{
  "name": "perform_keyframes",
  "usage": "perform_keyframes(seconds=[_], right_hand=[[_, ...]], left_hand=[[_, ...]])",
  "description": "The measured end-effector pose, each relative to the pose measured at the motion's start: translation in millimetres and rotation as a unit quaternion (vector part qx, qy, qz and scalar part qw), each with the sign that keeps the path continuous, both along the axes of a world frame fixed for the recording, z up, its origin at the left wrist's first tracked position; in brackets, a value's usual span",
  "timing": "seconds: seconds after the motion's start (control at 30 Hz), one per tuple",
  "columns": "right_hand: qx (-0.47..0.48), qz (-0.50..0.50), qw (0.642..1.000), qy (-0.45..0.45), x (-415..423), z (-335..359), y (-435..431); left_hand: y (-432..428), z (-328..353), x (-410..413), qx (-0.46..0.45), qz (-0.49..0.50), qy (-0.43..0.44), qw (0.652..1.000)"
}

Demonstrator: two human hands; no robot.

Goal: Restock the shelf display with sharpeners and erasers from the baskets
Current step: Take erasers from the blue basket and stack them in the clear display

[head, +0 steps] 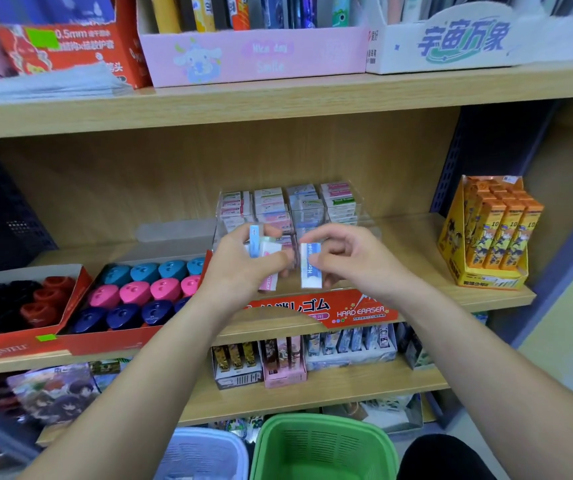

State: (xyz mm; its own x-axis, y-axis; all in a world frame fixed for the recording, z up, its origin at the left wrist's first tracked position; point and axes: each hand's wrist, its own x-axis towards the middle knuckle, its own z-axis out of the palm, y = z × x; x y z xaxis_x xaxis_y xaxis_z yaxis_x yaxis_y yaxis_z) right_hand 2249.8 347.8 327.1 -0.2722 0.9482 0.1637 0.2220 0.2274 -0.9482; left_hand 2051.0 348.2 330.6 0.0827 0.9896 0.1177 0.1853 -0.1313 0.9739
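You're mid-restock: left hand (243, 271) grips spare erasers (267, 251), right hand (347, 258) pinches a blue eraser (310, 268), both just before the rack (218, 209). Next, find it a slot.

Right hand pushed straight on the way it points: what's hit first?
Probably the clear eraser display case right behind its held eraser; depth to the left hand is unclear.
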Motion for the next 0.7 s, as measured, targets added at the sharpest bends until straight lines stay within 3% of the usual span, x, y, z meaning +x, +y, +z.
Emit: perform_keyframes(seconds=[0.2,0.4,0.7], right_hand=[[-0.049,-0.094,0.994,0.01,17,-12,6],[-0.021,-0.153,0.988,0.029,-2,-1,37],[0.103,-0.181,0.957,-0.204,-47,-14,125]], left_hand=[[1,-9,-31,-0.006,0.024,0.054,0.998],[13,-11,-52,-0.006,0.07,0.032,0.997],[23,-10,-70,-0.016,0.08,0.001,0.997]])
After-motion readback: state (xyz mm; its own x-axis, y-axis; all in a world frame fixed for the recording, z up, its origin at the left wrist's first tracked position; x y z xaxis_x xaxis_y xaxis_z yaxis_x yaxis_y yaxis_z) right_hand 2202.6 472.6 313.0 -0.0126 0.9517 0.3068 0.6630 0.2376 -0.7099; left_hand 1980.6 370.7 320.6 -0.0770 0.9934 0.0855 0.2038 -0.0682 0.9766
